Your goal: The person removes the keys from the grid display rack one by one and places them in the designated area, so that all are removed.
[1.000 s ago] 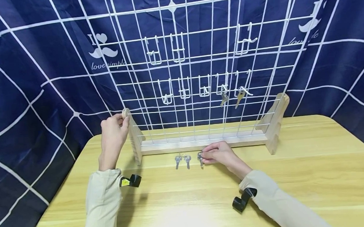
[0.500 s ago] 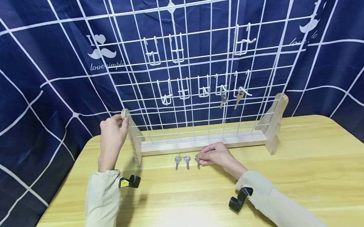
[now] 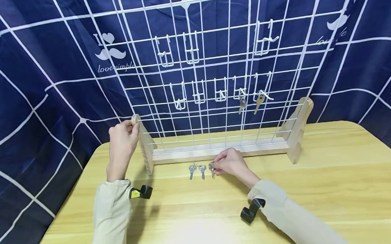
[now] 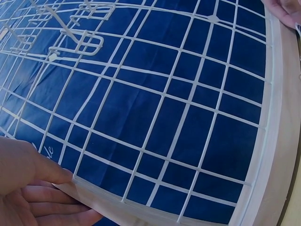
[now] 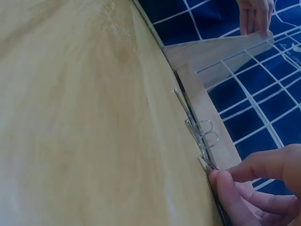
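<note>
My left hand [image 3: 122, 145] grips the top of the wooden left end support [image 3: 145, 149] of a white wire grid rack. In the left wrist view its thumb lies over the wood and its fingers are beneath. Low at the front of the rack, my right hand [image 3: 230, 161] pinches a silver key [image 3: 212, 170] between thumb and fingertips. Just left of it, a second key [image 3: 202, 170] and a third key [image 3: 192, 170] lie on the table. Wire rings [image 5: 211, 139] stand up from these keys in the right wrist view.
White wire hooks [image 3: 198, 92] hang on the grid in two rows. A silver key [image 3: 242, 103] and a brass-coloured key [image 3: 260, 102] hang from the lower right hooks. A wooden base bar [image 3: 184, 156] runs behind the loose keys; a dark blue curtain [image 3: 66, 145] surrounds the table.
My right hand has slid a little to the left with its key, narrowing the gap to the other two keys. The left hand keeps its grip on the support.
</note>
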Demonstrator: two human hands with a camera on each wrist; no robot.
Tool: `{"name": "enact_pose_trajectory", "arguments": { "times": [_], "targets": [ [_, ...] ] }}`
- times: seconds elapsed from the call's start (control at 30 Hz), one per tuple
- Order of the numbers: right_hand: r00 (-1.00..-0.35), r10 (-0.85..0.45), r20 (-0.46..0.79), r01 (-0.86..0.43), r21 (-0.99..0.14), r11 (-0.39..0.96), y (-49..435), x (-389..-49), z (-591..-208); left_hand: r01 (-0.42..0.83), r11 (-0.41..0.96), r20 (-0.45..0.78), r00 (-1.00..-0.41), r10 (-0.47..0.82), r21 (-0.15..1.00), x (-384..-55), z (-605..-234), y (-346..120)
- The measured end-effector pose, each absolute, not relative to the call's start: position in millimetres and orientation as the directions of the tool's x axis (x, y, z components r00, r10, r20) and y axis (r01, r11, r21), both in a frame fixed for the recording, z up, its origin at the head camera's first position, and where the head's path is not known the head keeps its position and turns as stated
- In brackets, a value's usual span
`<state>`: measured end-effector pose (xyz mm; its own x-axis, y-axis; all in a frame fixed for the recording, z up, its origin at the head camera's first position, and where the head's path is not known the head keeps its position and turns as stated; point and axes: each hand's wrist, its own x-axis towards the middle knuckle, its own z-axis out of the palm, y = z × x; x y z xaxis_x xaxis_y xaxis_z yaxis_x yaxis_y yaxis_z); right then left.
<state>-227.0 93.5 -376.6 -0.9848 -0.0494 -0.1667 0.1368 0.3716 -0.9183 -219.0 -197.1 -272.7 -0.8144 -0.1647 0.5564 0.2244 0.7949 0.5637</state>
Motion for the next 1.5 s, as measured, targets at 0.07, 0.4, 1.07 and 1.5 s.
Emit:
{"name": "enact_pose_trajectory", "arguments": {
  "times": [0.07,0.4,1.07,1.5],
  "targets": [
    [-0.989,-0.043,-0.144,0.114,-0.908,0.404,91.9,-226.3,-376.0,0.226,0.795,0.558,-0.813,-0.164,0.563,-219.0,-272.6,-197.0],
    [-0.991,-0.064,-0.121,0.082,-0.901,0.425,93.6,-226.4,-378.9,0.221,0.796,0.559,-0.811,-0.171,0.564,-219.1,-273.1,-197.3],
    [-0.973,-0.085,-0.213,0.176,-0.930,0.323,97.4,-222.2,-381.1,0.215,0.788,0.545,-0.820,-0.175,0.577,-219.9,-272.3,-196.7],
    [-0.993,-0.115,-0.040,-0.022,-0.871,0.490,116.7,-209.8,-335.9,0.219,0.796,0.559,-0.811,-0.173,0.564,-218.3,-270.7,-196.7]
  ]
}}
